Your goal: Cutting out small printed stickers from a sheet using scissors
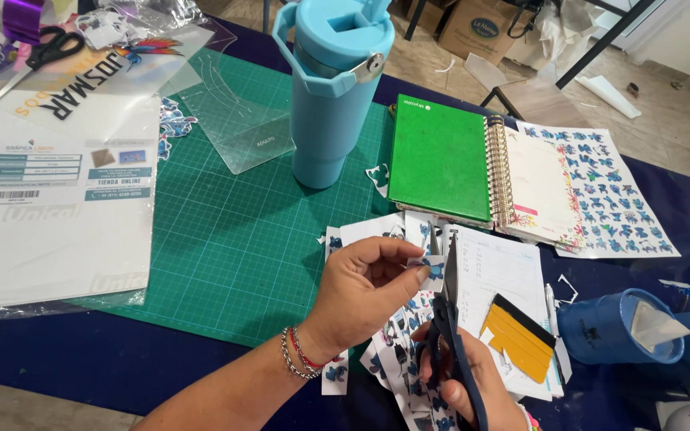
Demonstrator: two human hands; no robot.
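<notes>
The left hand (361, 291) comes in from seven o'clock and pinches a small blue sticker cutout (429, 267) between thumb and fingertips, holding it just above the counter (57, 351). The right hand (465, 383), low at five o'clock, is closed through the handles of a pair of dark scissors (449, 319), whose blades point toward twelve and sit against the right edge of the cutout (whether they are biting into the paper I cannot tell). Beneath both hands lie loose sheets of blue character stickers (397, 351) and white offcuts.

At nine o'clock from the hands stretches a green cutting mat (225, 239), with a wrapped pack of white sheets (49, 207) lying across its left side. A tall light-blue tumbler (333, 88) stands on the mat at twelve. Just right of it rests a green spiral notebook (439, 156), and beyond that a full printed sticker sheet (600, 191) at two o'clock. A yellow and black squeegee (521, 339) lies just right of the scissors, and a blue roll (616, 327) lies at three o'clock. A second pair of scissors (37, 56), black-handled, rests far off at ten o'clock.
</notes>
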